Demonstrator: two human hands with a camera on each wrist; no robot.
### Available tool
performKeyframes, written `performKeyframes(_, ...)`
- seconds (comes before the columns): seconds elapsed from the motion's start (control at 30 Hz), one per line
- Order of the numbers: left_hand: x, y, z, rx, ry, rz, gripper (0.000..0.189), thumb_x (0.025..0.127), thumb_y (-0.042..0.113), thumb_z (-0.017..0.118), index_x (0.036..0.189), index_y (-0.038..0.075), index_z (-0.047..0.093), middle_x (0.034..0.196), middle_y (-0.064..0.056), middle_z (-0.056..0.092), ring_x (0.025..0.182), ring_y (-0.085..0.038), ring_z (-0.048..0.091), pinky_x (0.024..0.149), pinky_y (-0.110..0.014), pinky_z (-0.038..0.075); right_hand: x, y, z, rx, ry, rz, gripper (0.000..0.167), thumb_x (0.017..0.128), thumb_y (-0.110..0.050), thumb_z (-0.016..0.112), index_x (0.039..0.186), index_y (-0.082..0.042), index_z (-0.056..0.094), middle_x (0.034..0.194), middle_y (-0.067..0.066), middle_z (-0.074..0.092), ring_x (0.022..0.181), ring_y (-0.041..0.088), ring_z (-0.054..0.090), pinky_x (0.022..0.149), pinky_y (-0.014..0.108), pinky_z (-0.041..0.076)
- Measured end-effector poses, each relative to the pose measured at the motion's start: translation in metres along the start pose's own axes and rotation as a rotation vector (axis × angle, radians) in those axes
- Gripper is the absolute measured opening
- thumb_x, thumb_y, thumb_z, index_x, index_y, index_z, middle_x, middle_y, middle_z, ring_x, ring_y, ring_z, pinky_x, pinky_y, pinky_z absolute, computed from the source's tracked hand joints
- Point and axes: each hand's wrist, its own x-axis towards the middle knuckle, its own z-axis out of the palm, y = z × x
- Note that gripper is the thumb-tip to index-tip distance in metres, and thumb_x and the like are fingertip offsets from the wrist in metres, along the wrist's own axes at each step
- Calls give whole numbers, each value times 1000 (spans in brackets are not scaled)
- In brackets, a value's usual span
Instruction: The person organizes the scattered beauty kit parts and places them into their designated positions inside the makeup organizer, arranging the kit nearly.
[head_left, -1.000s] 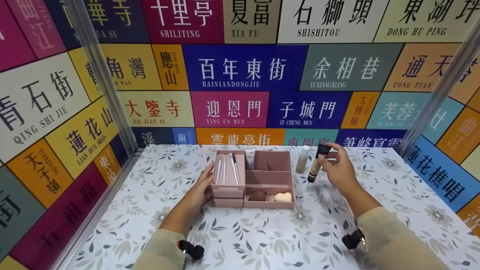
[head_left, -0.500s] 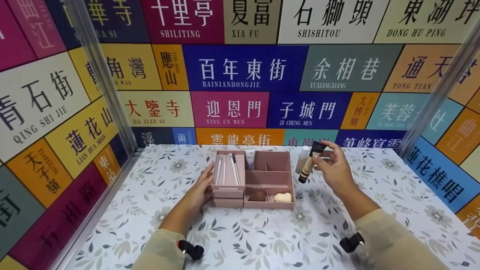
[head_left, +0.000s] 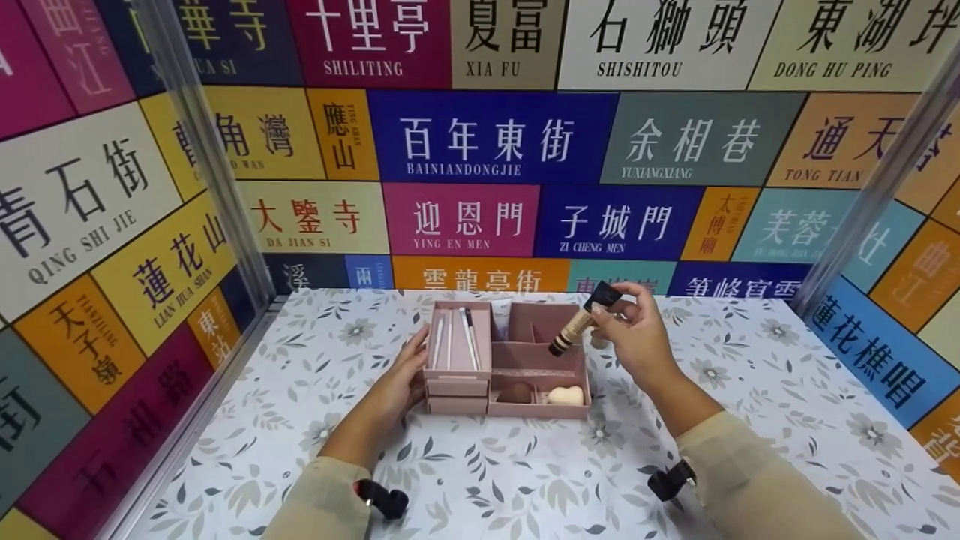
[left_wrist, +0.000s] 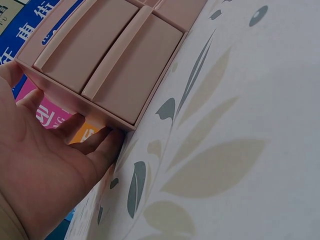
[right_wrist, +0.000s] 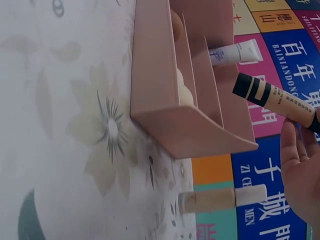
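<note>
My right hand [head_left: 637,337] pinches a beige cosmetic tube [head_left: 573,330] with black ends. It is tilted above the right compartments of a pink makeup organizer [head_left: 537,351], its lower end pointing left; in the right wrist view the tube [right_wrist: 285,102] is apart from the organizer's walls. My left hand [head_left: 397,375] rests against the organizer's left side, and in the left wrist view its fingertips [left_wrist: 114,142] touch the side wall beside two drawers [left_wrist: 135,65]. A white tube [head_left: 501,321] stands in a back compartment. A brown sponge [head_left: 516,391] and a cream sponge [head_left: 566,394] lie in front compartments.
Several slim brushes [head_left: 469,341] lie in the organizer's left top tray. A white-capped bottle [right_wrist: 215,199] stands on the floral tabletop [head_left: 510,480] at the organizer's right; my right hand mostly hides it in the head view. A sign-covered wall [head_left: 480,142] rises behind.
My right hand has carried the beige tube leftward, from beside the bottle to above the organizer, and the tube is tilted more. My left hand and the organizer have stayed put.
</note>
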Motion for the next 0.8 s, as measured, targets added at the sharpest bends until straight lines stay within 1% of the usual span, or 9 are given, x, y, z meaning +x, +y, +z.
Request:
performKeyframes(0.07,0,0,0,2,-5,6,50,110,53,46,156,68,32,179,11,25,157,-26,44,134,-53,28,1,1,6,-3,5,6,53,105,-18,70,149,-11,41,120,10,69,94,16,77,80,31,66)
performKeyframes(0.13,0,-1,0,-4,-6,0,50,109,55,47,155,69,32,178,11,26,157,-26,45,134,-52,28,2,2,11,-7,14,14,51,105,-20,70,147,-13,42,123,11,70,93,19,78,75,29,65)
performKeyframes(0.2,0,-1,0,-1,-7,3,51,109,56,47,156,69,31,179,11,25,158,-27,44,134,-53,27,5,3,17,3,17,13,49,105,-20,71,145,-13,43,124,12,70,93,20,77,76,28,64)
performKeyframes(0.3,0,-1,0,-7,-4,-4,51,108,57,49,155,70,32,179,12,25,159,-26,42,134,-52,27,10,4,26,45,17,3,48,104,-15,71,144,-11,45,125,15,69,94,19,76,79,30,65)
performKeyframes(0.37,0,-2,0,-3,-8,6,52,109,57,48,156,68,30,179,10,24,159,-28,42,134,-54,26,15,4,32,66,10,-10,48,104,-12,70,145,-8,45,126,16,69,95,17,75,86,34,66)
performKeyframes(0.43,0,-2,0,-6,-8,2,52,108,57,49,156,68,31,179,11,24,159,-27,42,134,-53,27,20,3,37,81,7,-14,49,104,-9,69,147,-7,45,124,17,69,94,18,75,87,38,66)
performKeyframes(0.57,0,-4,-1,-5,-32,41,56,111,53,46,162,61,27,180,7,22,156,-30,46,133,-54,28,28,2,46,68,2,-15,51,104,-6,69,149,-8,46,121,18,68,94,18,75,90,41,66)
performKeyframes(0.67,0,-4,-1,0,-44,61,57,112,51,45,165,57,24,180,5,21,155,-30,47,133,-54,29,34,2,53,44,-5,-6,51,104,-7,69,149,-9,47,122,20,69,98,19,75,90,39,66)
performKeyframes(0.8,1,-3,-1,8,-25,40,57,111,53,45,164,58,25,179,9,23,156,-27,46,133,-53,28,38,4,62,7,-23,6,49,103,-8,69,148,-10,50,126,23,69,100,24,75,89,36,65)
